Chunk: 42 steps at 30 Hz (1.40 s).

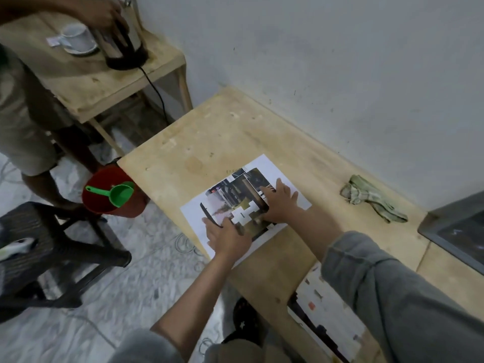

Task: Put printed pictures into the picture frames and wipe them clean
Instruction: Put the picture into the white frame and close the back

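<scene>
at the centre of the frame a printed picture (237,203) on a white sheet lies flat on the pale wooden tabletop (230,132), and a black-edged picture frame (235,205) lies on top of it. the left hand (227,235) is at the frame's lower left edge, its grip closed around the dark rim with the thumb over it. the right hand (281,203) lies flat on the frame's right side with fingers straight and spread, its grip open and pressing down. a crumpled green-and-white cloth (372,199) lies well apart to the right, near the wall. at the bottom right another printed sheet (327,313) lies on the tabletop, partly hidden by the grey sleeve (392,297). a grey tray-like thing (455,226) is cut by the right edge. at the left, a red bucket (112,197) with a green scoop (117,193) in it stands on the floor just beside the tabletop's corner. in the upper left another person's hand (104,14) holds a dark kettle (123,45) on a second table, near a white cup (77,36) on a saucer.
</scene>
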Available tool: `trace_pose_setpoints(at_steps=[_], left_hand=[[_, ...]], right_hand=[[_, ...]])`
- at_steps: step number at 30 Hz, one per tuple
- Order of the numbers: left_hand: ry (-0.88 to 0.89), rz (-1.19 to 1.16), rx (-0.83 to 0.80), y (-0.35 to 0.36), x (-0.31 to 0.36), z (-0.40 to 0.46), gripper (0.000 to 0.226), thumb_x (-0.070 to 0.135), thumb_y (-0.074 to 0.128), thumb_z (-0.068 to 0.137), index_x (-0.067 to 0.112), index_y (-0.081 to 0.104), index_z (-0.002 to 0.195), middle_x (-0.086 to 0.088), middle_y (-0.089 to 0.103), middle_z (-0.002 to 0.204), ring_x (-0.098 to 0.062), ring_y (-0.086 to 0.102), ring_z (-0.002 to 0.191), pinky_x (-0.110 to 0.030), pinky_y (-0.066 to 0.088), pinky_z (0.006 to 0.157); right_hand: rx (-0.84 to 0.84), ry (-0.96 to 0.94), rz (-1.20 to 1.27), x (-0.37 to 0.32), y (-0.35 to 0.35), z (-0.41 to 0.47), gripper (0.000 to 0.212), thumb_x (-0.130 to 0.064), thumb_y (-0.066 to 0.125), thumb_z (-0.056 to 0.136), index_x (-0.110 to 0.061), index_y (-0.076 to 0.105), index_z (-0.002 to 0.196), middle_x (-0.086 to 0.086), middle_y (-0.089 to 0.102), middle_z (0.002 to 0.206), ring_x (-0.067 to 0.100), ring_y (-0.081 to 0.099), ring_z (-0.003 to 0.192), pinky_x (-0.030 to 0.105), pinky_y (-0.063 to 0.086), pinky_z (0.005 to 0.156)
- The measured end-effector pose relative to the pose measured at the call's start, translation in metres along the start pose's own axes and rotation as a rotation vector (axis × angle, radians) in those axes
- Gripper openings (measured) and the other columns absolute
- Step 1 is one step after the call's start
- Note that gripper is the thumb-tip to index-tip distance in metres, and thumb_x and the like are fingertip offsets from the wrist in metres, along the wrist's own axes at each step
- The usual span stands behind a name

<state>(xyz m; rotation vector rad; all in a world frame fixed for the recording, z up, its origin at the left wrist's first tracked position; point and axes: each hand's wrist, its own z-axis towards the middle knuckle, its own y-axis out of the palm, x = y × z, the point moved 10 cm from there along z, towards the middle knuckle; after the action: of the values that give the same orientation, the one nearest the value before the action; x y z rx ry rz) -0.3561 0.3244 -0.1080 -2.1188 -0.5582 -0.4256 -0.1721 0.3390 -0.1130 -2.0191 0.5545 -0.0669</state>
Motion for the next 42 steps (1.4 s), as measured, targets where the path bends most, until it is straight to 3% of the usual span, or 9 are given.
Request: trace_pose_setpoints(at_steps=[4, 11, 15, 19, 23, 28, 32, 38, 42], left_hand=[[0.054, 0.024, 0.139, -0.004, 0.006, -0.012, 0.058, 0.028, 0.061, 0.085, 0.01, 0.041, 0.136, -0.025, -0.012, 0.156, -0.043, 0.003, 0.143, -0.06, 0.015, 0.111], [0.043, -0.09, 0.212, 0.017, 0.014, -0.054, 0.055, 0.034, 0.056, 0.09, 0.017, 0.04, 0.141, -0.014, 0.032, 0.149, -0.035, 0.031, 0.136, -0.048, 0.028, 0.112], [0.22, 0.008, -0.004, 0.069, 0.021, -0.092, 0.084, 0.035, 0.065, 0.082, 0.012, 0.019, 0.148, -0.015, 0.018, 0.152, -0.033, 0.025, 0.139, -0.039, 0.028, 0.111], [0.238, 0.076, -0.093, 0.104, 0.024, -0.124, 0.071, 0.036, 0.054, 0.087, 0.016, 0.021, 0.147, -0.014, 0.0, 0.155, -0.034, 0.007, 0.143, -0.036, 0.016, 0.114], [0.172, 0.035, -0.078, 0.123, 0.015, -0.156, 0.064, 0.035, 0.059, 0.086, 0.017, 0.035, 0.142, -0.013, 0.009, 0.155, -0.034, 0.013, 0.141, -0.037, 0.025, 0.111], [-0.036, -0.107, -0.032, 0.146, -0.013, -0.201, 0.067, 0.03, 0.064, 0.082, 0.007, 0.036, 0.138, -0.017, 0.021, 0.148, -0.036, 0.025, 0.134, -0.037, 0.031, 0.106], [-0.095, -0.201, 0.003, 0.172, -0.023, -0.229, 0.055, 0.032, 0.064, 0.071, 0.004, 0.048, 0.116, -0.017, 0.046, 0.131, -0.029, 0.044, 0.115, -0.03, 0.044, 0.09], [-0.181, -0.446, 0.177, 0.165, -0.011, -0.244, 0.036, 0.002, 0.056, 0.085, -0.003, 0.039, 0.116, -0.018, 0.033, 0.124, -0.02, 0.036, 0.091, -0.027, 0.04, 0.063], [-0.235, -0.493, 0.231, 0.159, -0.01, -0.244, 0.035, -0.001, 0.053, 0.085, -0.008, 0.041, 0.117, -0.027, 0.034, 0.13, -0.016, 0.032, 0.078, -0.03, 0.037, 0.066]], right_hand=[[0.054, -0.046, 0.001, 0.004, -0.001, -0.012, 0.085, -0.049, 0.066, 0.08, -0.032, 0.018, 0.148, 0.017, -0.01, 0.156, 0.038, 0.001, 0.143, 0.061, 0.006, 0.112], [0.108, 0.061, 0.03, 0.073, -0.002, -0.057, 0.074, -0.045, 0.06, 0.084, -0.027, 0.025, 0.147, 0.014, 0.005, 0.156, 0.036, 0.011, 0.141, 0.054, 0.012, 0.113], [0.051, 0.158, 0.029, 0.125, 0.005, -0.088, 0.074, -0.047, 0.062, 0.082, -0.027, 0.028, 0.145, 0.013, 0.01, 0.154, 0.035, 0.016, 0.138, 0.053, 0.017, 0.11], [0.112, 0.207, -0.013, 0.166, 0.013, -0.123, 0.06, -0.049, 0.057, 0.083, -0.026, 0.039, 0.135, 0.01, 0.03, 0.135, 0.031, 0.033, 0.121, 0.045, 0.03, 0.099], [0.064, 0.193, 0.042, 0.191, 0.036, -0.155, 0.062, -0.048, 0.059, 0.083, -0.025, 0.036, 0.136, 0.011, 0.03, 0.134, 0.032, 0.032, 0.122, 0.046, 0.028, 0.103], [0.131, 0.118, 0.012, 0.197, 0.056, -0.19, 0.061, -0.052, 0.052, 0.087, -0.018, 0.039, 0.136, 0.013, 0.03, 0.141, 0.033, 0.038, 0.122, 0.043, 0.033, 0.098], [0.16, 0.064, 0.089, 0.198, 0.067, -0.21, 0.065, -0.044, 0.054, 0.087, -0.018, 0.032, 0.142, 0.011, 0.032, 0.14, 0.033, 0.036, 0.124, 0.043, 0.033, 0.098], [0.144, -0.028, 0.111, 0.196, 0.082, -0.22, 0.06, -0.042, 0.059, 0.08, -0.02, 0.038, 0.132, 0.006, 0.03, 0.14, 0.03, 0.034, 0.123, 0.043, 0.035, 0.098], [0.162, -0.045, 0.161, 0.2, 0.085, -0.22, 0.061, -0.041, 0.061, 0.078, -0.022, 0.038, 0.132, 0.004, 0.032, 0.139, 0.028, 0.034, 0.123, 0.041, 0.035, 0.097]])
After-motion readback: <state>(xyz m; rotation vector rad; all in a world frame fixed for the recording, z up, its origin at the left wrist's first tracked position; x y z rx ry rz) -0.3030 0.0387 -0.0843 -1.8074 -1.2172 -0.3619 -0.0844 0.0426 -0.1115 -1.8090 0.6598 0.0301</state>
